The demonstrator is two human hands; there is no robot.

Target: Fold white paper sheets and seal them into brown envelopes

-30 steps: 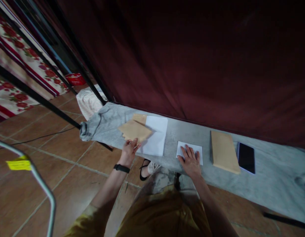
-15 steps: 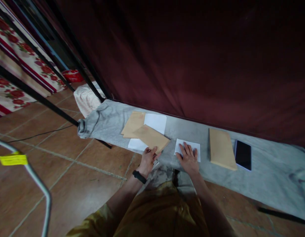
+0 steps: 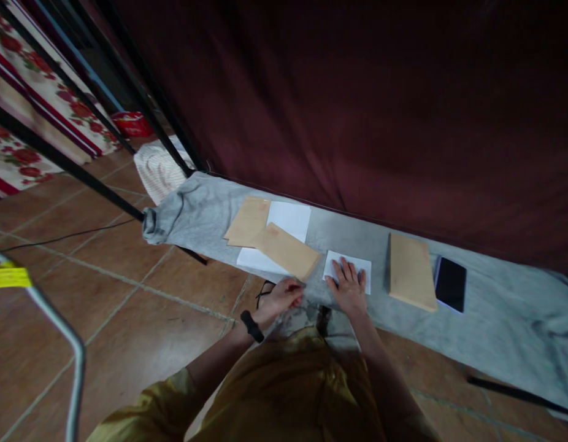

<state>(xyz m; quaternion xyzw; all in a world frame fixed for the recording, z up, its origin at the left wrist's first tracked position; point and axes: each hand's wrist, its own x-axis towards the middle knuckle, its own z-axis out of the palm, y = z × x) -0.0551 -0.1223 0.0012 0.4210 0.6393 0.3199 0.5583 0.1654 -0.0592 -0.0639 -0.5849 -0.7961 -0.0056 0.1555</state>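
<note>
My left hand (image 3: pixel 283 294) is at the near edge of the grey cloth-covered table (image 3: pixel 495 307), its curled fingers at the near corner of a brown envelope (image 3: pixel 286 250). That envelope lies slanted across a white sheet (image 3: pixel 291 220). My right hand (image 3: pixel 349 288) lies flat with its fingers spread on a small white folded paper (image 3: pixel 357 264). A black band sits on my left wrist.
Another brown envelope (image 3: pixel 248 221) lies left of the white sheet. A stack of brown envelopes (image 3: pixel 410 270) and a dark phone (image 3: pixel 449 283) lie to the right. A dark red curtain (image 3: pixel 357 110) hangs behind the table. A metal tube with a yellow tag (image 3: pixel 8 277) stands at left over the tiled floor.
My left hand carried the brown envelope from the far left toward the middle and laid it down across the white sheet. My right hand stayed on the small white paper.
</note>
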